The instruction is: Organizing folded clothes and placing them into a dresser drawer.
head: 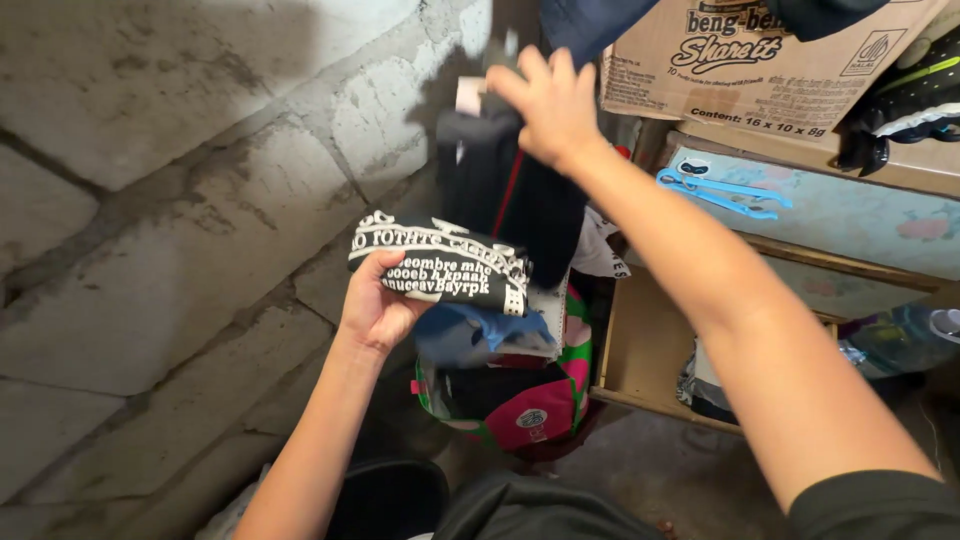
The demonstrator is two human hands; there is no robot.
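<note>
left hand (375, 305) is closed on a folded black cloth (440, 262) with white lettering, thumb underneath, holding it flat just above a pile of clothes (500, 340). right hand (545, 100) reaches higher up, fingers spread apart and pressed against a dark garment (510, 190) that hangs upright near the block wall (180, 200). below the pile sits a pink and green bag (530, 410). to the right, a wooden shelf (650, 340) carries a cardboard box (760, 60) and blue clothes pegs (720, 190).
</note>
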